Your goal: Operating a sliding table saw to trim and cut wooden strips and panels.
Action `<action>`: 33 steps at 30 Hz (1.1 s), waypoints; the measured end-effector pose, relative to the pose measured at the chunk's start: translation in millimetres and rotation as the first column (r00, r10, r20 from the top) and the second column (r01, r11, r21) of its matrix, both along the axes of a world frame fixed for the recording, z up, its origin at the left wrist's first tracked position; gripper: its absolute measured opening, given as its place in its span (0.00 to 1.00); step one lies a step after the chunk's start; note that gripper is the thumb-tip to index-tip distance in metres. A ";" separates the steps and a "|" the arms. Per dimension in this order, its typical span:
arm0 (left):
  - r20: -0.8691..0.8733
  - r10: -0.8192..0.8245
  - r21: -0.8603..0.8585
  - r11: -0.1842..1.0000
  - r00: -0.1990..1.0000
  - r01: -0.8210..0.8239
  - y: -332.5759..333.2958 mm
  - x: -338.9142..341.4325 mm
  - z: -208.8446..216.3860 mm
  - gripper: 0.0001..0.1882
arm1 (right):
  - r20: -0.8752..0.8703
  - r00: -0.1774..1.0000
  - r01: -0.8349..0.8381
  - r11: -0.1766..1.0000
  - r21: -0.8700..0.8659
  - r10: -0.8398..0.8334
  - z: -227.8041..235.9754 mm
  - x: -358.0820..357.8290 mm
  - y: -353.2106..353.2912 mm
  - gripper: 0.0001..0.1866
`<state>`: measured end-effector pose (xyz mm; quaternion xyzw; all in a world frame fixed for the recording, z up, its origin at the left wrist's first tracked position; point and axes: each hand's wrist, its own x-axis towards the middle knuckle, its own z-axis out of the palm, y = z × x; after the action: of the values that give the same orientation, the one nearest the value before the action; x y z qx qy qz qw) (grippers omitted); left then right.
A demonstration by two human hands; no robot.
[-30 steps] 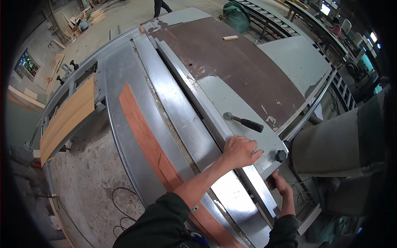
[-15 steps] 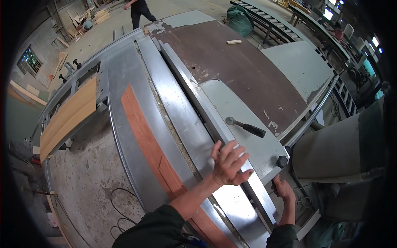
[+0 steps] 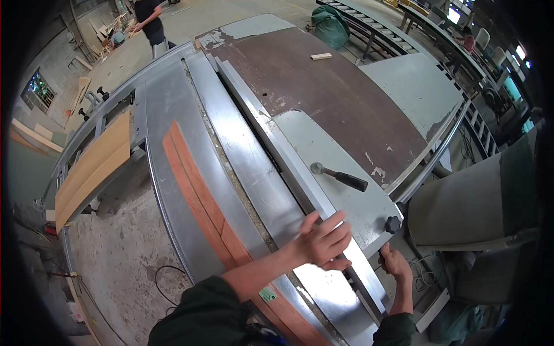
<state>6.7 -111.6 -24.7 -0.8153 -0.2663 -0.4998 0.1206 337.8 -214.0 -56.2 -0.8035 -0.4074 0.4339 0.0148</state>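
My left hand (image 3: 324, 241) hovers over the long metal fence rail (image 3: 288, 161) of a large flat machine table, with loosely bent fingers and nothing visible in them. At the near right corner, my right hand (image 3: 396, 263) is closed by the table's edge, below a black knob (image 3: 392, 224). What its fingers hold is hidden under the edge. Two reddish wooden strips (image 3: 183, 179) lie side by side lengthwise on the metal sliding table (image 3: 164, 106), a thin gap between them. My left forearm crosses above them. A green label (image 3: 268, 293) sits on the wood nearby.
A black-handled lever (image 3: 350, 181) stands on the pale table plate. A small wood piece (image 3: 321, 56) lies on the brown panel (image 3: 311, 86). Tan boards (image 3: 95, 164) rest on the left frame. A grey cylindrical bag (image 3: 456, 207) bulges at right. Another person (image 3: 149, 22) stands at the far left.
My left hand's spread fingers have curled, and its forearm has shifted slightly left. The gap between the strips now shows up to their far end, and the green label has come into view.
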 end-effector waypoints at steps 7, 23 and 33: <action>-0.018 -0.075 -0.047 0.996 0.997 0.075 12.2 12.0 0.1 0.29 | -0.003 1.000 -0.001 1.000 0.000 0.001 -0.1 -0.1 -2.9 0.58; -0.128 -0.133 -0.326 0.942 0.983 0.085 77.6 -3.8 35.8 0.25 | -0.102 0.994 0.042 0.995 0.088 -0.033 -16.1 3.9 -2.7 0.55; -0.180 -0.168 -0.541 0.840 0.969 0.045 84.4 2.4 17.6 0.45 | -0.437 0.835 0.422 0.899 0.120 -0.334 -74.7 11.3 -15.2 0.50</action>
<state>9.1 -27.1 -7.1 -0.8805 -0.3334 -0.3185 -0.1099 349.0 -229.2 -130.9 -0.7543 -0.2715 0.5332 0.2701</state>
